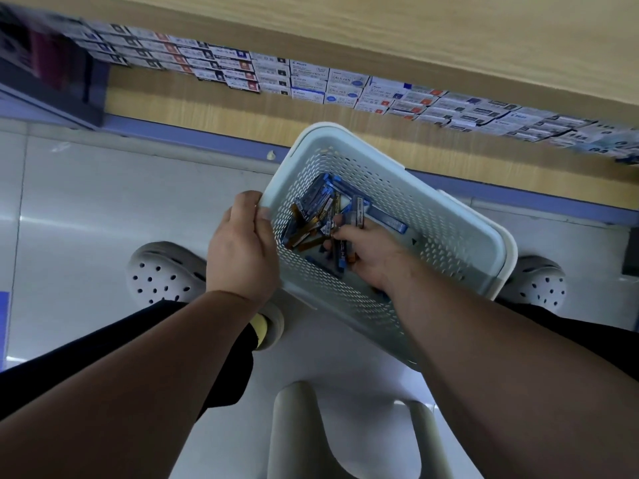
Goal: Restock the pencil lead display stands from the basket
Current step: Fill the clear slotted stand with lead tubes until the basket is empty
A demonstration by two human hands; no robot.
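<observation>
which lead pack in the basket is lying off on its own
The long blue pack lying flat on the basket floor, just right of the heap. The others are piled toward the basket's left side or held in the right grip.

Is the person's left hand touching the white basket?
Touching. The head view shows the left hand gripping the corner of the basket, with its thumb pressed on the rim.

"PILOT" — on shelved boxes point(308, 69)
</observation>
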